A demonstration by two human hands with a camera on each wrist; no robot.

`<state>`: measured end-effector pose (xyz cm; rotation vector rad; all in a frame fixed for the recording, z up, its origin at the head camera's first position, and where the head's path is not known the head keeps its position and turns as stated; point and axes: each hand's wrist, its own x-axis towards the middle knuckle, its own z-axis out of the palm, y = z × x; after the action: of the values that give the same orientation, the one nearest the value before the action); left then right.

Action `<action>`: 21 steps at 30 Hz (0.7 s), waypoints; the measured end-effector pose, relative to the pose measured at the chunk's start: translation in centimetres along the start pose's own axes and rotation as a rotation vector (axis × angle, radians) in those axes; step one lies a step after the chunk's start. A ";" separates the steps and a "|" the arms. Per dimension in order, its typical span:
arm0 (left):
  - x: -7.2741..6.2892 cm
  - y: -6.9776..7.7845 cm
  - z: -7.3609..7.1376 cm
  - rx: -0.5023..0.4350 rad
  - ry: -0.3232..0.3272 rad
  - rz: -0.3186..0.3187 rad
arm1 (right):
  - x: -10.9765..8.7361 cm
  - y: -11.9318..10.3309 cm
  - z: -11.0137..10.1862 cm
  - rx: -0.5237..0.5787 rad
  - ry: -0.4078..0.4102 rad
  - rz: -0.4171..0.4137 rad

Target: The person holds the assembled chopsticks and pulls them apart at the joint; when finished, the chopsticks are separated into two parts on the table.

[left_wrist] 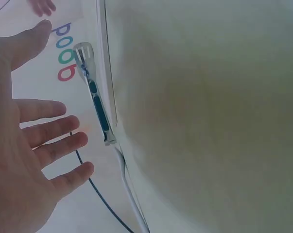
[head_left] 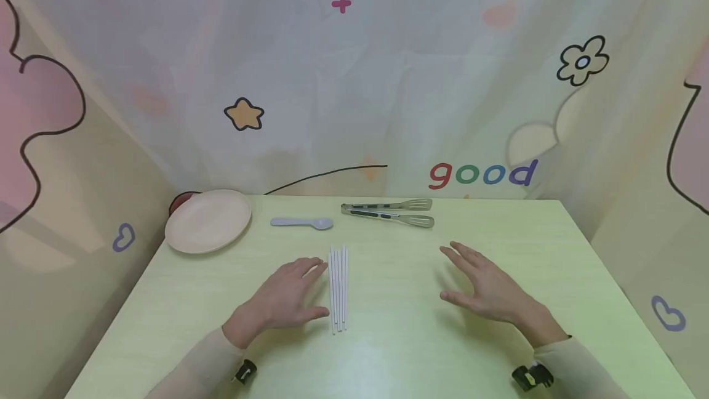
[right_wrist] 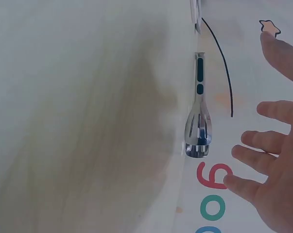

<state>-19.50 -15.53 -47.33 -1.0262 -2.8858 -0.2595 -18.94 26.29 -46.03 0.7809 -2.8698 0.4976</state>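
Observation:
Several slim white sticks [head_left: 339, 288] lie side by side on the table. Just left of them hovers my left hand [head_left: 288, 294], fingers extended and thumb apart; its tips appear close to the sticks, and contact cannot be told. My right hand [head_left: 487, 285] is held over the table's right half with spread fingers and nothing in it. Behind the hands lie a light purple spoon [head_left: 301, 223] and metal tongs [head_left: 388, 211], whose slotted ends point right. Both wrist views show the palms, the left hand [left_wrist: 34, 141] and right hand [right_wrist: 277, 155], holding nothing.
A pale pink plate [head_left: 208, 221] sits at the table's back left corner. The light green table [head_left: 399, 350] meets a printed cloth backdrop [head_left: 343, 79] at its far edge, with cloth walls on both sides.

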 end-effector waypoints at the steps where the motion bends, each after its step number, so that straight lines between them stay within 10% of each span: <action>1: 0.0 0.1 0.1 -0.009 -0.006 -0.007 | -0.1 0.0 0.1 0.015 -0.004 0.008; 21: -0.1 1.2 1.4 -0.052 -0.093 0.021 | -0.9 0.3 1.2 0.055 -0.049 0.092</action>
<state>-18.68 -14.37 -48.54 -1.1047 -2.9635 -0.2944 -18.35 26.52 -47.44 0.6803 -2.9598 0.5786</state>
